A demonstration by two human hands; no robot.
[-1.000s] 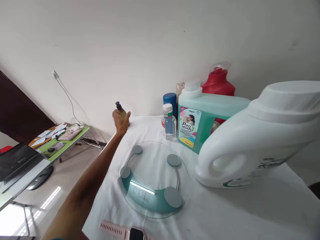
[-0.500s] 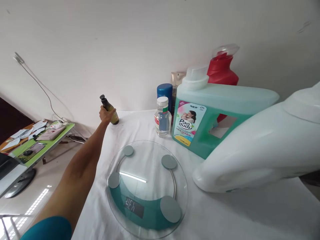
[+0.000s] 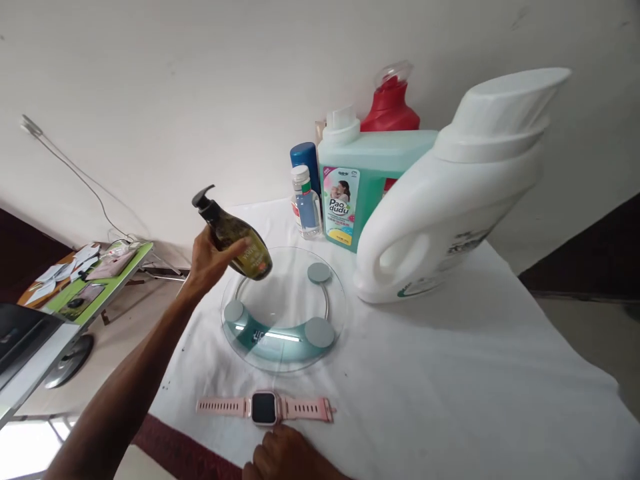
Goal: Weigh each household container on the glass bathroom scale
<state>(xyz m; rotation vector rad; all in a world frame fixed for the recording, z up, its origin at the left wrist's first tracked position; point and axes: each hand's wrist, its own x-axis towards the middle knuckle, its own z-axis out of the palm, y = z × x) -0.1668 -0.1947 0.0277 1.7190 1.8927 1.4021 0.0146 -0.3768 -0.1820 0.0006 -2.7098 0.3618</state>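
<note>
A dark olive pump bottle [image 3: 240, 240] with a black pump head is tilted in the air, its base to the lower right. My left hand [image 3: 207, 263] is wrapped round it, over the left edge of a round glass bathroom scale [image 3: 280, 300]. Lower down, a pink-strapped smartwatch [image 3: 264, 407] lies stretched flat on the white cloth. My right hand [image 3: 287, 457] rests at the bottom edge just below the watch, fingers curled in and nothing visible in them; its palm side is hidden.
Right of the scale stands a large white jug [image 3: 440, 213] with a handle. Behind are a green liquid jug [image 3: 345, 200], a red bottle [image 3: 390, 110], a clear bottle [image 3: 306, 207] and a blue-capped bottle [image 3: 305, 157]. A green side table [image 3: 120, 267] holds papers at left.
The pump bottle has come off the cloth by the wall, lifted by my left hand toward me and over the scale. The view has shifted, bringing the watch and my right hand into sight.
</note>
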